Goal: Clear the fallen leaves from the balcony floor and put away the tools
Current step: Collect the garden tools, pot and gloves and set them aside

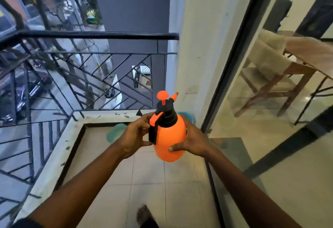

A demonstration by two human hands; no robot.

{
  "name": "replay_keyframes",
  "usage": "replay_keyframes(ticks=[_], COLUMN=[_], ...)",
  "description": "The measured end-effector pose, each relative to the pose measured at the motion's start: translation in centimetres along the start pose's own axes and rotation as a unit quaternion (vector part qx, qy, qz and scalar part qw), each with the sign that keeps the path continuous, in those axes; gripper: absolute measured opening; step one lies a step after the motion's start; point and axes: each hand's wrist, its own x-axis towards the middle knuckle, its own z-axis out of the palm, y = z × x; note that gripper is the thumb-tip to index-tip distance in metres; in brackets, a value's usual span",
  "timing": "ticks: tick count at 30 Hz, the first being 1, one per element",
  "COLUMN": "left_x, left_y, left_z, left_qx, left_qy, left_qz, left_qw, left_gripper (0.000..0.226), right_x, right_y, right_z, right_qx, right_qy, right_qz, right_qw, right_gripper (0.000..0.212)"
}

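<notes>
- Two teal patches show behind the hands, one at 9 o'clock of the left hand and one at 12 o'clock of the right hand. Both are mostly covered, so it is unclear what they are, or whether they are a single object.
- The right hand's fingers are hidden behind the bottle; only its thumb shows, laid across the orange body.
- One bare foot at 6 o'clock is cut off by the bottom edge.
- Small dark scraps lie on the pale ledge under the railing, too blurred to tell as leaves.
- One orange spray bottle with a black pump head stands upright in mid-air over the tiled floor, just below frame centre.
- Two hands grasp it: the left hand is curled round the black handle at the bottle's 9 o'clock, and the right clasps the body at 3 o'clock.
- One wall socket sits at 1 o'clock of the bottle.
- Beyond the glass at 2 o'clock stands one wooden table.
</notes>
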Motion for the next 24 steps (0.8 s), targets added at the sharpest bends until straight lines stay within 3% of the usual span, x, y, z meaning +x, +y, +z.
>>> replay_keyframes(ticks=[6,13,19,24], left_x=[7.3,13.4,18.3,23.8], left_y=[0.3,0.0,0.1,-0.4], left_z=[-5.7,-11.7,-14.7,-17.0], left_qx=[-0.046,-0.078,-0.078,-0.090], left_qy=[0.020,0.056,0.040,0.091], left_qz=[-0.043,-0.135,-0.173,-0.193], left_qw=[0.998,0.986,0.981,0.973], left_gripper=[0.053,0.073,0.110,0.081], right_x=[8.6,16.8,23.0,29.2], right_y=[2.5,4.3,5.9,8.0], right_z=[3.1,6.4,7.3,8.1], right_qx=[-0.006,-0.048,-0.063,-0.032], right_qy=[-0.021,-0.079,-0.119,-0.169], right_qz=[0.031,0.053,0.054,0.064], right_qw=[0.999,0.994,0.989,0.983], right_gripper=[0.117,0.127,0.123,0.111])
